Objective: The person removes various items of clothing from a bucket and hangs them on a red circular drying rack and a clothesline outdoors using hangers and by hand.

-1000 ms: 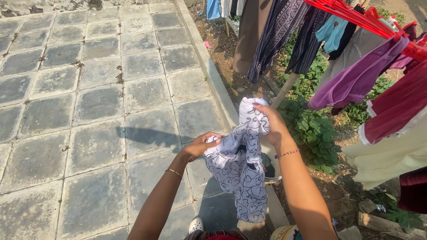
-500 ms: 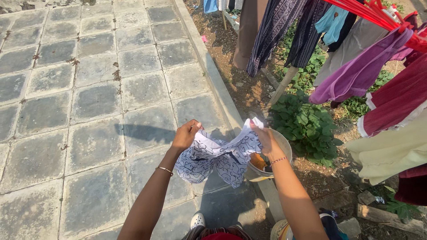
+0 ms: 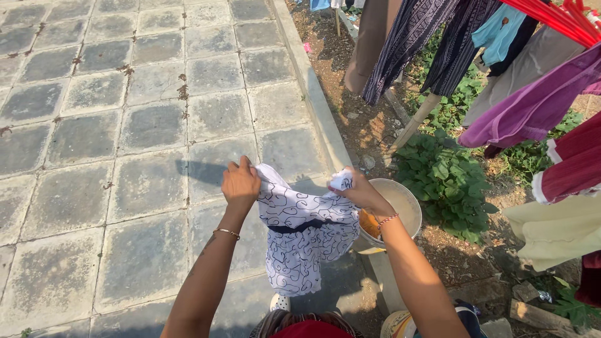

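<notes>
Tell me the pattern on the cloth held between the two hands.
The cloth is white with dark blue swirling line work; the head view shows it.

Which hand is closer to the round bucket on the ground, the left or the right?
Right. The right hand grips the patterned cloth just beside the bucket rim; the left hand holds the cloth's other end, farther away over the paving.

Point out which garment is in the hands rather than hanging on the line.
The white cloth with dark squiggles, stretched between left hand and right hand; the others hang on the line.
</notes>
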